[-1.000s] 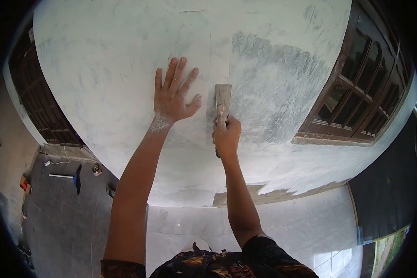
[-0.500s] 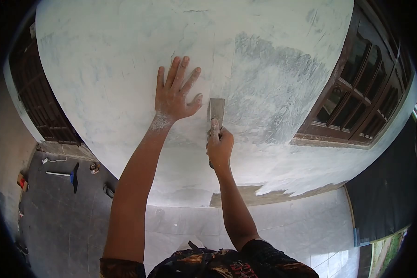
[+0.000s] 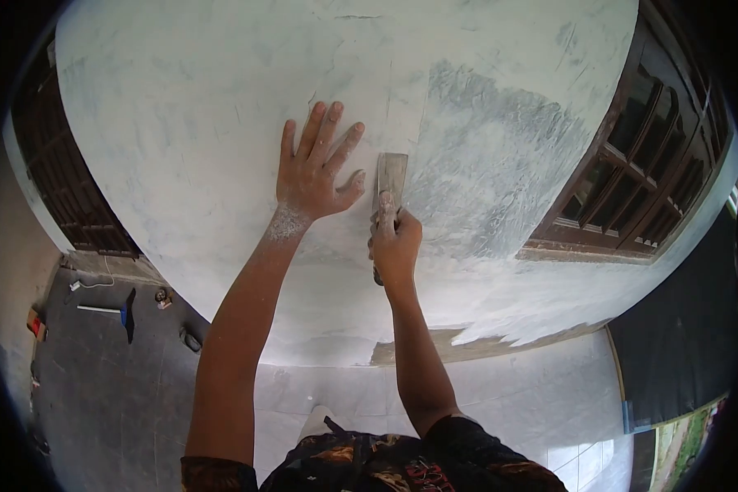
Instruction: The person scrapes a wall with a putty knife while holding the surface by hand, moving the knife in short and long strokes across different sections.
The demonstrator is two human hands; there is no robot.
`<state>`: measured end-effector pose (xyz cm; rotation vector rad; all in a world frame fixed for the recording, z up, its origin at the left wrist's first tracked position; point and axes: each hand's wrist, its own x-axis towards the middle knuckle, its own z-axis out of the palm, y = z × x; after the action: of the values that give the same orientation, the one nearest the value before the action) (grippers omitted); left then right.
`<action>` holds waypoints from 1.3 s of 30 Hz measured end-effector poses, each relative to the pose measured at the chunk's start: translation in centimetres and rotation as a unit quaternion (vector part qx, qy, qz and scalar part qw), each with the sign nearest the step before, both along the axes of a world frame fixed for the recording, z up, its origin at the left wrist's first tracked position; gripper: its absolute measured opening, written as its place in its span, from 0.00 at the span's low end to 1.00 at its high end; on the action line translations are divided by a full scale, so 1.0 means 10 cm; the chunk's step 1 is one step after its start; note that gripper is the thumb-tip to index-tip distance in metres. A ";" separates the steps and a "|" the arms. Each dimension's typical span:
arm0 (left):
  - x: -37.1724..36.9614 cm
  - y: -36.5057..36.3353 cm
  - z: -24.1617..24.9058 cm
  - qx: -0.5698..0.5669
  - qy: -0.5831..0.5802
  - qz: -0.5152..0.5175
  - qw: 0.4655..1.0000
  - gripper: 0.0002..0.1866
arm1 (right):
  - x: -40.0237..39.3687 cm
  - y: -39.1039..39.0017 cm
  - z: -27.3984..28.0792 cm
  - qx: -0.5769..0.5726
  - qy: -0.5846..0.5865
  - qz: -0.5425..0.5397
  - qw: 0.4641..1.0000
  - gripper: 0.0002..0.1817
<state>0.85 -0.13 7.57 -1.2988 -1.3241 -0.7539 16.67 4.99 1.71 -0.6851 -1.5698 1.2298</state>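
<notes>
My left hand (image 3: 313,172) is open, with its fingers spread on the whitish wall (image 3: 180,123); white dust coats its wrist. To its right, my right hand (image 3: 396,238) is closed around the handle of a putty knife (image 3: 392,174). The knife's flat metal blade points up and lies at the wall's surface, its tip level with my left thumb. A rougher grey patch (image 3: 492,139) of wall spreads to the right of the blade.
A brown wooden window (image 3: 631,156) is on the right, dark wooden shutters (image 3: 78,164) on the left. On the dark floor (image 3: 98,394) lie a blue-and-white broom-like tool (image 3: 126,313) and a white cable (image 3: 98,284). Dark sheeting (image 3: 681,320) hangs at the right.
My right hand and the putty knife have moved up and slightly right along the wall. My left hand stays spread on the wall. The view has shifted slightly.
</notes>
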 end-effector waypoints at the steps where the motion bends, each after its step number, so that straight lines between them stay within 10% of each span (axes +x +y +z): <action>1: 0.00 -0.01 0.00 -0.003 -0.002 0.005 1.000 0.39 | -0.02 0.01 -0.02 0.004 0.010 0.002 1.000 0.27; 26: 0.07 0.07 0.04 -0.011 -0.045 0.042 0.998 0.33 | 0.01 -0.31 -0.03 -0.164 0.036 -0.003 0.986 0.30; 39: 0.14 0.06 0.08 -0.018 -0.073 0.043 0.996 0.34 | -0.06 -0.18 0.11 -0.028 0.027 -0.052 0.998 0.27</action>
<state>2.26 0.50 8.40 -1.2255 -1.5062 -0.7804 16.03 3.22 2.78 -0.7543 -1.4420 1.2078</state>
